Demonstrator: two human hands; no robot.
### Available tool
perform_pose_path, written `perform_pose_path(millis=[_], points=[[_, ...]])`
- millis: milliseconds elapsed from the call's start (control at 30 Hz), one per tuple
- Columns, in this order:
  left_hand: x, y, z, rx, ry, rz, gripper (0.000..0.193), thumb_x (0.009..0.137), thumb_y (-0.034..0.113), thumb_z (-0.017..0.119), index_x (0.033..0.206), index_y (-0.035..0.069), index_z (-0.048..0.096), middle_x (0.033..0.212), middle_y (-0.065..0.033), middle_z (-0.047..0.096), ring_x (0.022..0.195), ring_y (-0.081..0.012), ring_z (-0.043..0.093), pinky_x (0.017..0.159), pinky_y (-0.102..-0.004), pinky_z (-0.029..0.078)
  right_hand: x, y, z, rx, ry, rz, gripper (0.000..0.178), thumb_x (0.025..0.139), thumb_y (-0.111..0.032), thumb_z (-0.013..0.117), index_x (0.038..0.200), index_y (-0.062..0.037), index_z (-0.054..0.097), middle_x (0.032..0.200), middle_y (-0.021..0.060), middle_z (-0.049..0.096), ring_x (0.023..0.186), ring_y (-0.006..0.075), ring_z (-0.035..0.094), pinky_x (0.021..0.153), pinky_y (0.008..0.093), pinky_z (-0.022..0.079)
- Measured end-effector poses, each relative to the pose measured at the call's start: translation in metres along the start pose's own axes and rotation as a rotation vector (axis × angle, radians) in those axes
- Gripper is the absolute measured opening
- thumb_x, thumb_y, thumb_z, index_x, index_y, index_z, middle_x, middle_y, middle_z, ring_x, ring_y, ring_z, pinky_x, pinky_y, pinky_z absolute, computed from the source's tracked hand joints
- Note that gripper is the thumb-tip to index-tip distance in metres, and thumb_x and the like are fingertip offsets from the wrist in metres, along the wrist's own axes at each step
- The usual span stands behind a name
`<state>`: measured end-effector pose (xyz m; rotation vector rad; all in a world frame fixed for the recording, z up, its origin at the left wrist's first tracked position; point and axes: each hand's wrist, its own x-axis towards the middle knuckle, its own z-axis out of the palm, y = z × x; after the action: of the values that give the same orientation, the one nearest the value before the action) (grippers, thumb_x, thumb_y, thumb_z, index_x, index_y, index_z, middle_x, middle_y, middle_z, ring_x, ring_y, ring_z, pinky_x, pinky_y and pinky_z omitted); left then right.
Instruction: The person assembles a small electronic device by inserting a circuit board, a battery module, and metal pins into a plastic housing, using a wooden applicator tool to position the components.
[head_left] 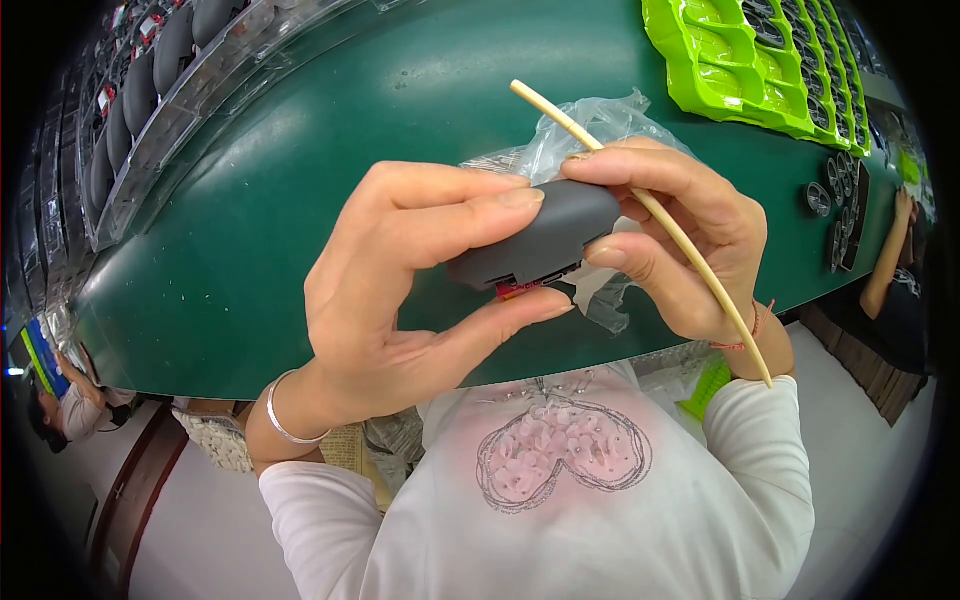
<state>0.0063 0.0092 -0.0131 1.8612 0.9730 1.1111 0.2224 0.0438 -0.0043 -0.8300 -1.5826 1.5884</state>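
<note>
A dark grey, rounded plastic casing [550,232], shaped like a computer mouse, is held up in front of my chest over the green table. My left hand [400,280] grips it, fingers on top and thumb along the underside, near a small red part [515,290] at the open lower edge. At its right end, my right hand [690,230] pinches the casing between index finger and thumb. A thin wooden stick [690,250] also rests in my right hand, slanting from the upper left down across the palm to the wrist. The inside of the casing is mostly hidden.
Crumpled clear plastic bags [610,120] lie behind and beneath my hands on the green table [250,240]. Clear trays [180,120] with several dark casings stand at the far left. A bright green tray [700,60] and loose dark rings [818,198] are at the right. Other people sit at both sides.
</note>
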Motion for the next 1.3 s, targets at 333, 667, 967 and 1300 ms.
perform_pose_path(millis=[333, 667, 967, 1300], points=[[0.0065, 0.0008, -0.0001, 0.155, 0.017, 0.116, 0.055, 0.057, -0.007, 0.080, 0.107, 0.000, 0.057, 0.105, -0.0186, 0.057, 0.092, -0.0255, 0.061, 0.077, -0.0323, 0.054, -0.0008, 0.0012, -0.0013, -0.027, -0.019, -0.032, 0.038, 0.078, 0.002, 0.066, 0.113, 0.0085, 0.054, 0.109, 0.0175, 0.056, 0.098, 0.0216, 0.056, 0.086, 0.0314, 0.047], [0.0041, 0.0022, 0.0004, 0.181, 0.029, 0.094, 0.055, 0.058, -0.009, 0.079, 0.107, 0.000, 0.057, 0.106, -0.0186, 0.057, 0.093, -0.0257, 0.061, 0.077, -0.0323, 0.054, -0.0008, 0.0032, 0.0000, 0.024, -0.012, -0.028, 0.038, 0.077, 0.006, 0.064, 0.114, 0.0088, 0.053, 0.110, 0.0186, 0.055, 0.102, 0.0232, 0.055, 0.089, 0.0338, 0.047], [0.0000, 0.0033, 0.0034, 0.146, 0.049, 0.056, 0.055, 0.061, -0.008, 0.078, 0.110, -0.002, 0.055, 0.108, -0.0195, 0.056, 0.096, -0.0260, 0.060, 0.080, -0.0341, 0.053, -0.0009, -0.0021, 0.0034, -0.052, -0.113, 0.082, 0.054, 0.078, -0.007, 0.068, 0.126, 0.0052, 0.045, 0.123, 0.0142, 0.051, 0.112, 0.0219, 0.051, 0.096, 0.0346, 0.042], [-0.0014, 0.0018, 0.0021, 0.099, 0.018, 0.022, 0.060, 0.061, -0.005, 0.080, 0.113, -0.002, 0.052, 0.105, -0.0181, 0.056, 0.094, -0.0241, 0.060, 0.079, -0.0328, 0.052, -0.0033, -0.0014, 0.0044, -0.019, -0.102, 0.108, 0.055, 0.076, 0.003, 0.068, 0.125, 0.0049, 0.045, 0.122, 0.0135, 0.052, 0.108, 0.0188, 0.054, 0.094, 0.0328, 0.044]])
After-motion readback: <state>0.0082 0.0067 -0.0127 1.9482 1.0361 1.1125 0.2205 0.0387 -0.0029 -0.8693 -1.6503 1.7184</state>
